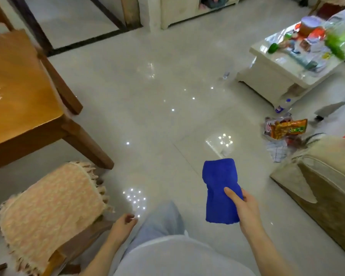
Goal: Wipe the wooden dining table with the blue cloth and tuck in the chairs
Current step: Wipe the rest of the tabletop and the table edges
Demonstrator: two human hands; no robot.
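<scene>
Right hand [247,208] gripping the blue cloth [219,182], well right of the wooden dining table [18,86]; left hand [124,222], loosely curled and empty, nearer the table.

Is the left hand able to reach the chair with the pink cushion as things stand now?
Probably yes. The left hand hangs empty close beside the chair, and nothing stands between them.
</scene>
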